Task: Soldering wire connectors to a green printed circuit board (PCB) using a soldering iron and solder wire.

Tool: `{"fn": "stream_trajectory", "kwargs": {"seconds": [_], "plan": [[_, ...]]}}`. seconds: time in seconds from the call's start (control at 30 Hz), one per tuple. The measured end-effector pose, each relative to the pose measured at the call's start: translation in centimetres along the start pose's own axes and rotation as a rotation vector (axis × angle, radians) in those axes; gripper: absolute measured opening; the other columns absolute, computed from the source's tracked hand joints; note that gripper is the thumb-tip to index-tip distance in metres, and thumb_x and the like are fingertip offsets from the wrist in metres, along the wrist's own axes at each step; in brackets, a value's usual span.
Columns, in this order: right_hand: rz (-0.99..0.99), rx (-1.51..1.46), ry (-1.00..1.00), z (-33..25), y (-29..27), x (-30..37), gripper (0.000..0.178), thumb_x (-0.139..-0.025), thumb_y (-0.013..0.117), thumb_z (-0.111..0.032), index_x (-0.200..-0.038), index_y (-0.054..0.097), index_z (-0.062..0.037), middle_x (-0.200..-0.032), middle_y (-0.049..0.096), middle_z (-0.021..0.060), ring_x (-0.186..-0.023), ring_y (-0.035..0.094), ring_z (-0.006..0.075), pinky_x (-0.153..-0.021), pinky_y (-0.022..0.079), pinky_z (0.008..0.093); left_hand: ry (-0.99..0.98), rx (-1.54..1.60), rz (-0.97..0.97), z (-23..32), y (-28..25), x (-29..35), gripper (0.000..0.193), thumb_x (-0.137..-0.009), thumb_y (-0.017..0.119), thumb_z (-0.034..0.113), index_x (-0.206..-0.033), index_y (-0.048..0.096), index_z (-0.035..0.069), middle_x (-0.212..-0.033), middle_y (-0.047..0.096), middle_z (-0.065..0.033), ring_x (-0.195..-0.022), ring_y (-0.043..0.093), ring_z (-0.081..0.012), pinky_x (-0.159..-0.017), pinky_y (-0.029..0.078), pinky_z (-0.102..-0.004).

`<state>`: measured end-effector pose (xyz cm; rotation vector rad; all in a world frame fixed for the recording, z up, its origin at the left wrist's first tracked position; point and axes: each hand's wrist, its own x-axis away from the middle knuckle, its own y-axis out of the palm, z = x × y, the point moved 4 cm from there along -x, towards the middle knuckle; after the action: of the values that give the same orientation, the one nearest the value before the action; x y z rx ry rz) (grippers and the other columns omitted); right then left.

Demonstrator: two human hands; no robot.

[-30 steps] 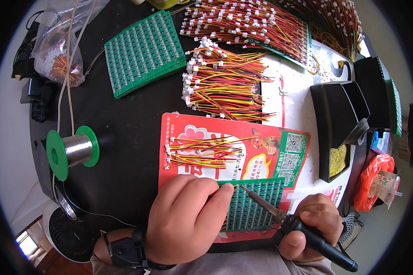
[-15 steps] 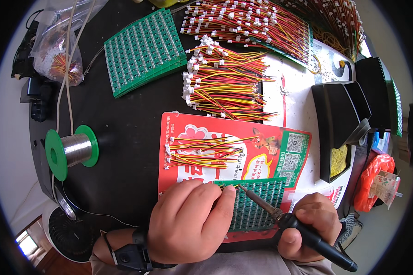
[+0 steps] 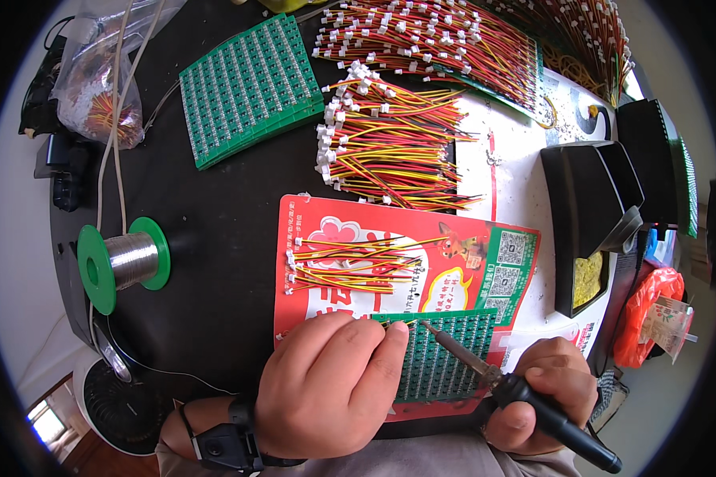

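A green circuit board panel (image 3: 445, 362) with rows of small components lies on a red printed sheet, close to me. My left hand (image 3: 330, 381) is closed over its left part, fingertips at the far edge. A bit of yellow wire (image 3: 410, 322) shows by these fingertips; the rest is hidden under the hand. My right hand (image 3: 545, 393) is wrapped around the black handle of a soldering iron (image 3: 463, 351). The iron's tip points up-left to the board's far edge, just right of my left fingertips; whether it touches the board I cannot tell.
Several loose wire leads (image 3: 358, 266) lie on the red sheet (image 3: 294, 215), with a bigger wire bundle (image 3: 398, 143) behind. Stacked green boards (image 3: 250, 91) stand far left. A solder spool (image 3: 131, 261) is at left, its strand trailing toward me. A black iron stand (image 3: 585, 207) with yellow sponge (image 3: 588, 278) is right.
The soldering iron and my right hand have shifted slightly right, drawing the tip a little away from my left fingertips. My left hand has stayed nearly still.
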<state>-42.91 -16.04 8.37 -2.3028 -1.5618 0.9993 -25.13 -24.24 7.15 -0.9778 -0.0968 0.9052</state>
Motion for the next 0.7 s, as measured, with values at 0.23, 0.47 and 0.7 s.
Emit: {"fn": "stream_trajectory", "kwargs": {"seconds": [0.23, 0.47, 0.7], "plan": [[0.043, 0.027, 0.025, -0.1, -0.5, 0.0, 0.046, -0.091, 0.069, -0.043, -0.095, 0.05, -0.0006, -0.067, 0.05, 0.0071, -0.053, 0.049, 0.0163, -0.049, 0.039, 0.0294, 0.002, 0.022, -0.004, -0.1, 0.0, -0.3, 0.024, -0.068, 0.074, -0.01, -0.092, 0.07, -0.006, -0.079, 0.059, -0.0099, -0.064, 0.057, -0.0257, -0.056, 0.049, -0.0358], [0.037, 0.022, 0.032, -0.2, -1.0, -0.1, 0.047, -0.092, 0.068, -0.045, -0.097, 0.05, -0.0015, -0.068, 0.05, 0.0067, -0.056, 0.05, 0.0171, -0.051, 0.039, 0.03, -0.015, 0.009, -0.051, 0.0, -0.5, -0.4, 0.016, -0.077, 0.071, -0.002, -0.092, 0.07, -0.005, -0.084, 0.06, -0.0103, -0.075, 0.061, -0.0254, -0.063, 0.053, -0.0358], [-0.054, -0.088, -0.069, 0.4, -2.7, -0.5, 0.043, -0.082, 0.082, -0.026, -0.098, 0.055, 0.0026, -0.071, 0.056, 0.0099, -0.057, 0.056, 0.0222, -0.052, 0.046, 0.0351, -0.041, 0.067, -0.052, -0.2, -0.6, -0.6, 0.017, -0.077, 0.07, -0.003, -0.094, 0.07, -0.003, -0.083, 0.059, -0.0083, -0.073, 0.059, -0.0248, -0.063, 0.051, -0.0352]]}}
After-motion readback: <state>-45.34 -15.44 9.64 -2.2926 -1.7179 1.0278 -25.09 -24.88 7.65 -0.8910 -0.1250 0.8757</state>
